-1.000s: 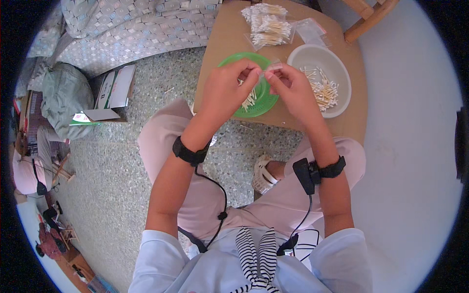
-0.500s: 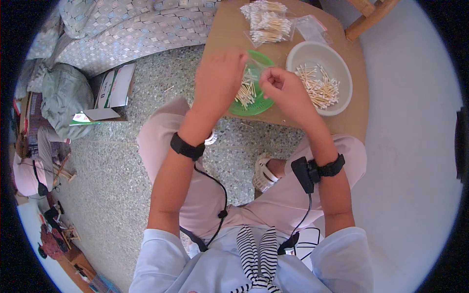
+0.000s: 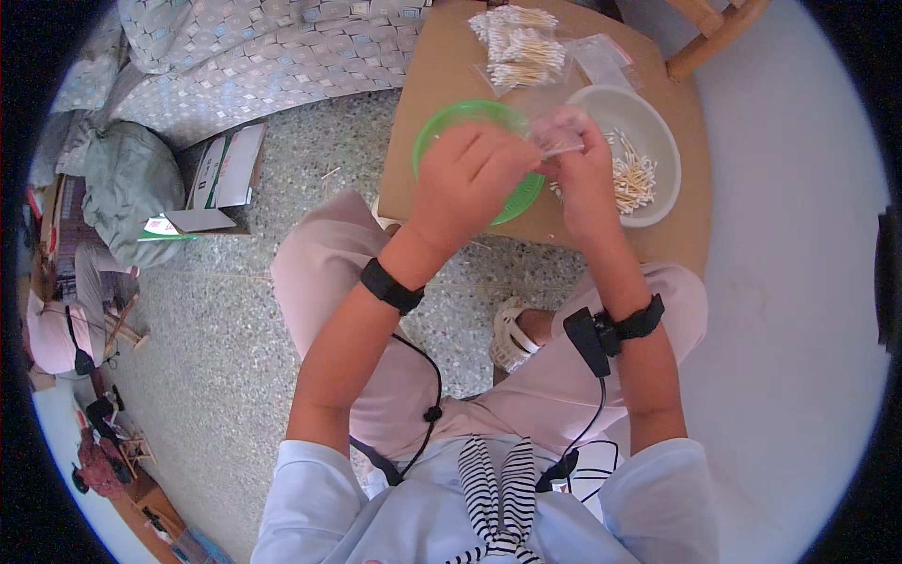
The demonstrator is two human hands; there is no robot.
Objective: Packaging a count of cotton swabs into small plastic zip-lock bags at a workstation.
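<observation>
A small clear plastic bag (image 3: 562,143) is stretched between my two hands over the gap between a green basket and a white bowl. My left hand (image 3: 473,183), somewhat blurred, pinches the bag's left edge above the green basket (image 3: 430,132) and hides most of what lies in it. My right hand (image 3: 586,174) grips the bag's other side, its fingers curled around it. The white bowl (image 3: 669,141) stands just right of my right hand, with a heap of loose cotton swabs (image 3: 636,180) inside.
Bundles of cotton swabs (image 3: 522,47) lie at the far side of the brown tabletop (image 3: 413,80), beside some flat clear bags (image 3: 603,58). A wooden chair leg (image 3: 700,52) and the wall border the right. On the floor at left rest an open carton (image 3: 225,174) and a grey-green sack (image 3: 132,174).
Both hands have shifted right and come closer together, bringing the plastic bag from over the green basket toward the white bowl. My left hand has also turned and now covers the basket's swabs.
</observation>
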